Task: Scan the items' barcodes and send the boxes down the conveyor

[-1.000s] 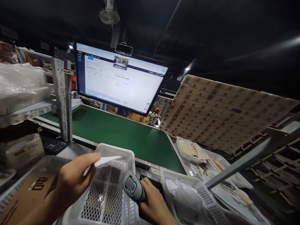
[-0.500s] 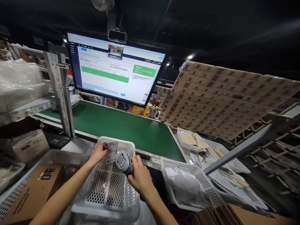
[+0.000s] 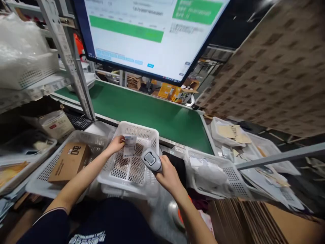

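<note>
My left hand [image 3: 117, 143] pinches the upper left corner of a white printed label [image 3: 130, 147]. The label hangs over a white plastic basket [image 3: 104, 176] with a lattice floor. In my right hand [image 3: 168, 172] is a grey barcode scanner [image 3: 151, 160], its fingers wrapped round the handle. The scanner's head lies over the basket's right side, a little to the right of the label and apart from it. The handle is mostly hidden by the hand. Above, a monitor [image 3: 122, 44] shows a screen with green bars.
Behind the basket runs a green conveyor belt [image 3: 142, 105]. On the left, a cardboard box [image 3: 68, 162] lies in another basket. A basket with white plastic bags [image 3: 208, 171] stands to the right, with flattened cardboard [image 3: 243, 220] below it. A metal post [image 3: 68, 57] rises at left.
The view has tipped downward, so the monitor sits higher and my torso shows. The scanner has moved right, away from the label. Both hands keep their holds.
</note>
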